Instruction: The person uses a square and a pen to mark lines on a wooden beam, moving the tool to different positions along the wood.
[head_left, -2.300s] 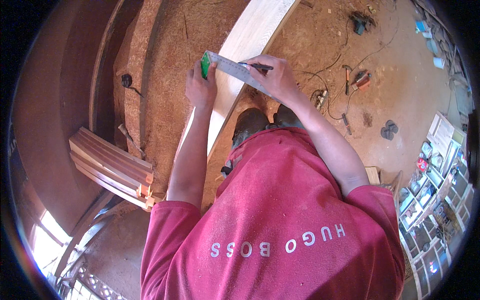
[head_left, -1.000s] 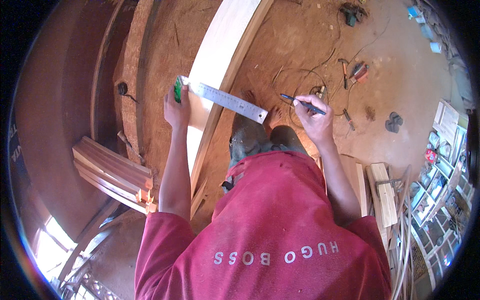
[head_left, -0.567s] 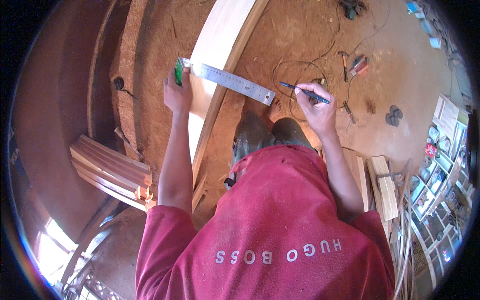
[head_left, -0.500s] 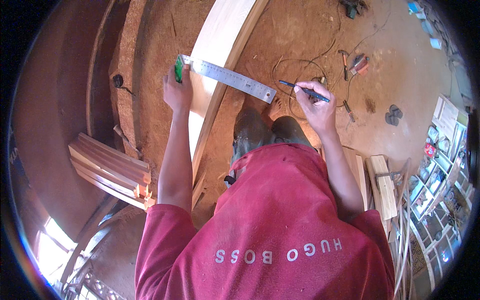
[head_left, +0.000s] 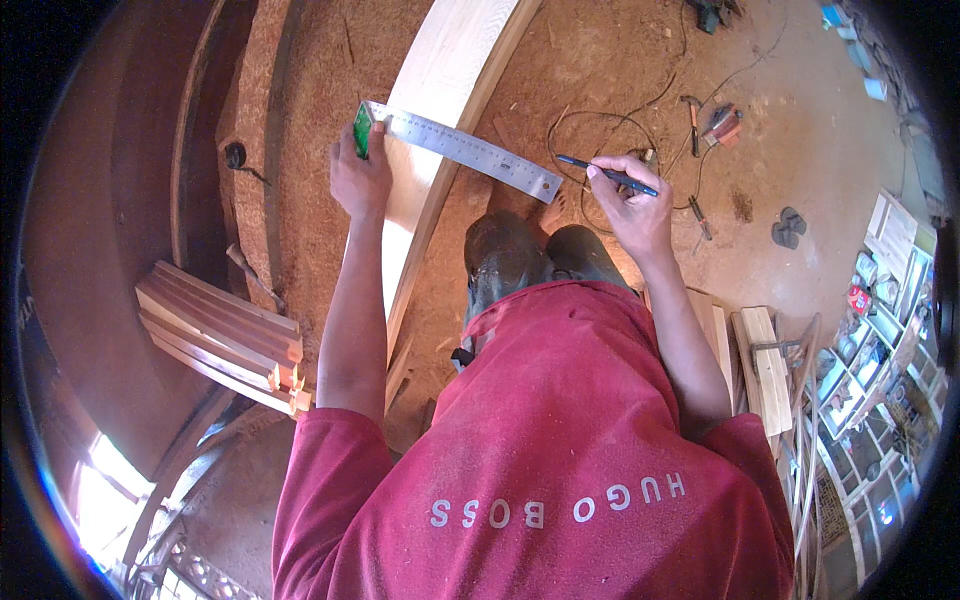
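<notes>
Far left, low: stack of wooden strips (head_left: 215, 335), pale and reddish-brown, lying at a slant. Above it, a small black round object (head_left: 236, 155) with a short tail, against a rough brown timber (head_left: 265, 100); a thin stick (head_left: 255, 275) lies just above the stack. Next, left hand (head_left: 361, 185): fingers closed on the green handle of a metal square (head_left: 460, 150), thumb at the blade end of that handle. The square lies slantwise across a long pale board (head_left: 440, 75), handle by the board's left edge, blade running down to the right, free end projecting past the right edge over the brown floor (head_left: 560, 60). Below, centre: dark trousers (head_left: 505, 250) at the knees, then a dusty red shirt (head_left: 530, 420). Right hand (head_left: 640, 215), well apart from the left, pinches a dark pen (head_left: 610, 175) between thumb and fingers; pen tip points left, near the blade's free end in this view, contact with any surface cannot be told. Behind the hand, a looped cable (head_left: 562, 122) on the floor. Further right: hammer (head_left: 693, 125), an orange-red object (head_left: 722, 123) near its head, wood pieces (head_left: 765, 370) lower down, dark sandals (head_left: 789, 228), and at the rim a cluttered shelf (head_left: 850, 385), small contents unclear.
</notes>
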